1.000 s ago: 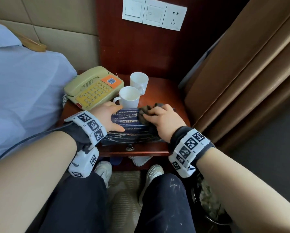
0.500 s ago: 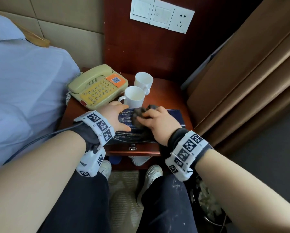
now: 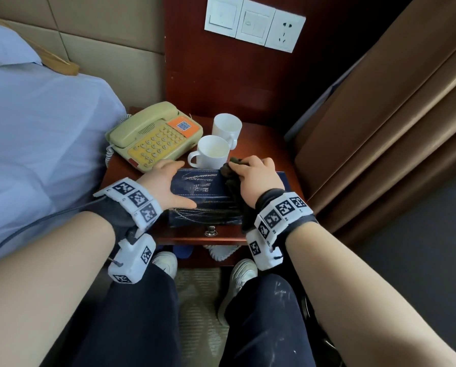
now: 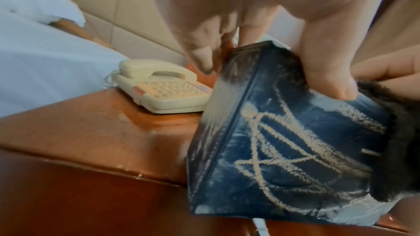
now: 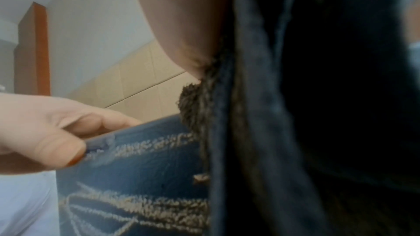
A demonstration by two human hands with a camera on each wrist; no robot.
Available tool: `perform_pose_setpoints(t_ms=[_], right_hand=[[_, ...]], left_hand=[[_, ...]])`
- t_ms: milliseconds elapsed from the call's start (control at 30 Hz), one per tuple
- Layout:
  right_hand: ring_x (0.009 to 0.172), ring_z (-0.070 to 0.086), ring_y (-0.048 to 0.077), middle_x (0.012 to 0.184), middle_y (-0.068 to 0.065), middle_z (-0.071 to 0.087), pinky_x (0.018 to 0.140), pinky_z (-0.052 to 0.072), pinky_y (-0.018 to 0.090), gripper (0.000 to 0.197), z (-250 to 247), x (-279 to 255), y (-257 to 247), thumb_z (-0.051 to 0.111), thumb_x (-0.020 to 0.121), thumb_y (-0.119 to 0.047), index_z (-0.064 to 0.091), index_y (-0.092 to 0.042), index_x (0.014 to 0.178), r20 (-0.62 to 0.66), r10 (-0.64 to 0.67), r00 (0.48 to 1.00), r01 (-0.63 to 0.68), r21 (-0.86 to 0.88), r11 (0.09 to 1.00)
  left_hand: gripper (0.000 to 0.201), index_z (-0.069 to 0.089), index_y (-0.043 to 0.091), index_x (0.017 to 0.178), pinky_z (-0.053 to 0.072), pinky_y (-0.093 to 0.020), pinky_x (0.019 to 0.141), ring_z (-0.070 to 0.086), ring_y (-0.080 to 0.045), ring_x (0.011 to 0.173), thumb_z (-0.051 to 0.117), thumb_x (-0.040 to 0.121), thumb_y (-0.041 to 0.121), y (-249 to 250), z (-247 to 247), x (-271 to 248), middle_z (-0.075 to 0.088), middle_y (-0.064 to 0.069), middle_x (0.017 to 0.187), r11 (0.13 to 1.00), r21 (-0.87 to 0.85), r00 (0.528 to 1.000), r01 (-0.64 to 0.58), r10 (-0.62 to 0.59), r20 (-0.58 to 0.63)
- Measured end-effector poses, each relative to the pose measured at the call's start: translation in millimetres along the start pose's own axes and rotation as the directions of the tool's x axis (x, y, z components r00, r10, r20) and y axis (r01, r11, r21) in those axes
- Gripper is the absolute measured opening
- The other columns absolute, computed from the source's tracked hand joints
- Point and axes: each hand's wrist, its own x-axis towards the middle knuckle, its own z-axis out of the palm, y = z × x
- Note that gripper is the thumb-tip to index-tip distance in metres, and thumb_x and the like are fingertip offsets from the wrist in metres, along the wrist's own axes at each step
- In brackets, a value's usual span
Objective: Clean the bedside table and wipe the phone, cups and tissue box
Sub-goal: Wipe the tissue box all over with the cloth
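Tissue box (image 3: 203,193), dark blue, at front edge of bedside table (image 3: 271,144), gripped at its left end by left hand (image 3: 166,185), thumb on near side. Right hand (image 3: 256,178) clutching dark cloth (image 3: 230,181) against box top. Phone (image 3: 155,136), two cups (image 3: 212,152) just behind.

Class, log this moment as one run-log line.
step: wiping tissue box | left hand: steadies box | right hand: presses dark cloth on top

Tissue box (image 3: 204,192) right end hidden under cloth (image 3: 232,181) and right hand (image 3: 257,178)
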Motion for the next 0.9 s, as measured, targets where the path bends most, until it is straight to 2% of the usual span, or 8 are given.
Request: perform_pose_setpoints(t_ms=[167, 300, 367, 467, 533, 600, 733, 900], right_hand=[[0.128, 0.022, 0.027, 0.141, -0.003, 0.033, 0.106, 0.035, 0.037, 0.058, 5.0, -13.1, -17.7, 0.046, 0.091, -0.011, 0.032, -0.037, 0.14, -0.002, -0.157, 0.988, 0.156, -0.105, 0.982], [0.12, 0.03, 0.022, 0.136, -0.006, 0.042, 0.102, 0.029, 0.027, 0.048, -9.5, -26.4, -25.8, 0.042, 0.093, -0.01, 0.047, -0.039, 0.132, 0.173, -0.472, 0.864, 0.488, -0.067, 0.87], [0.12, 0.033, 0.021, 0.132, -0.007, 0.048, 0.106, 0.028, 0.029, 0.047, -25.8, -11.9, -19.9, 0.04, 0.093, -0.008, 0.053, -0.038, 0.127, 0.182, -0.44, 0.879, 0.452, -0.032, 0.891], [0.121, 0.031, 0.027, 0.135, -0.001, 0.044, 0.106, 0.031, 0.035, 0.046, -26.1, 10.3, -21.1, 0.039, 0.093, -0.013, 0.048, -0.038, 0.131, 0.057, -0.16, 0.985, 0.163, -0.042, 0.986], [0.124, 0.026, 0.027, 0.136, 0.0, 0.039, 0.104, 0.034, 0.036, 0.048, -11.3, 9.0, -36.5, 0.043, 0.092, -0.017, 0.04, -0.037, 0.136, 0.069, -0.069, 0.995, 0.074, -0.078, 0.994], [0.126, 0.022, 0.026, 0.138, -0.001, 0.034, 0.104, 0.035, 0.036, 0.055, 3.3, -4.0, -50.3, 0.046, 0.091, -0.016, 0.033, -0.037, 0.14, 0.079, -0.185, 0.979, 0.195, -0.137, 0.971], [0.122, 0.029, 0.025, 0.134, -0.003, 0.04, 0.105, 0.031, 0.031, 0.049, -4.2, -19.7, -50.7, 0.044, 0.092, -0.01, 0.046, -0.038, 0.132, 0.163, -0.513, 0.843, 0.527, -0.051, 0.848], [0.125, 0.03, 0.023, 0.134, -0.002, 0.041, 0.105, 0.027, 0.03, 0.052, -21.9, 14.7, -58.1, 0.04, 0.091, -0.008, 0.045, -0.038, 0.133, 0.077, -0.277, 0.958, 0.278, 0.002, 0.961]], left_hand=[[0.094, 0.027, 0.015, 0.145, 0.03, -0.031, 0.108, 0.037, -0.022, 0.133, 0.079, 0.069, 0.034, -7.9, 1.8, -1.9, 0.036, -0.008, 0.146, 1.0, -0.015, 1.0, 0.017, -0.018, -0.019], [0.078, 0.043, 0.017, 0.131, 0.039, -0.032, 0.101, 0.047, -0.023, 0.123, 0.081, 0.065, 0.033, -8.2, 4.0, -2.5, 0.049, -0.007, 0.129, 0.997, -0.082, 0.999, -0.01, 0.006, -0.044], [0.091, 0.032, 0.016, 0.141, 0.036, -0.032, 0.105, 0.043, -0.022, 0.128, 0.081, 0.066, 0.033, -11.0, 5.5, -2.3, 0.042, -0.008, 0.14, 0.997, -0.082, 0.999, 0.005, -0.01, -0.053], [0.102, 0.019, 0.016, 0.146, 0.036, -0.031, 0.104, 0.046, -0.022, 0.126, 0.081, 0.066, 0.033, -16.8, 8.9, 1.3, 0.042, -0.007, 0.141, 0.993, -0.115, 0.997, 0.027, -0.035, -0.066], [0.11, 0.012, 0.016, 0.146, 0.039, -0.032, 0.102, 0.052, -0.022, 0.119, 0.083, 0.064, 0.032, -19.9, 11.8, 3.9, 0.048, -0.005, 0.136, 0.985, -0.17, 0.997, 0.042, -0.052, -0.058], [0.116, 0.005, 0.016, 0.147, 0.041, -0.032, 0.101, 0.053, -0.022, 0.117, 0.083, 0.063, 0.032, -22.6, 13.5, 6.3, 0.049, -0.004, 0.134, 0.977, -0.209, 0.997, 0.052, -0.062, -0.043], [0.119, 0.002, 0.015, 0.147, 0.042, -0.036, 0.101, 0.054, -0.025, 0.117, 0.081, 0.061, 0.039, -26.3, 14.3, 6.6, 0.049, -0.007, 0.135, 0.974, -0.221, 0.998, 0.042, -0.049, -0.027], [0.118, 0.001, 0.015, 0.147, 0.037, -0.027, 0.1, 0.049, -0.021, 0.124, 0.083, 0.064, 0.031, -26.9, 20.1, 4.5, 0.045, -0.001, 0.139, 0.96, -0.278, 0.995, 0.036, -0.06, -0.077]])
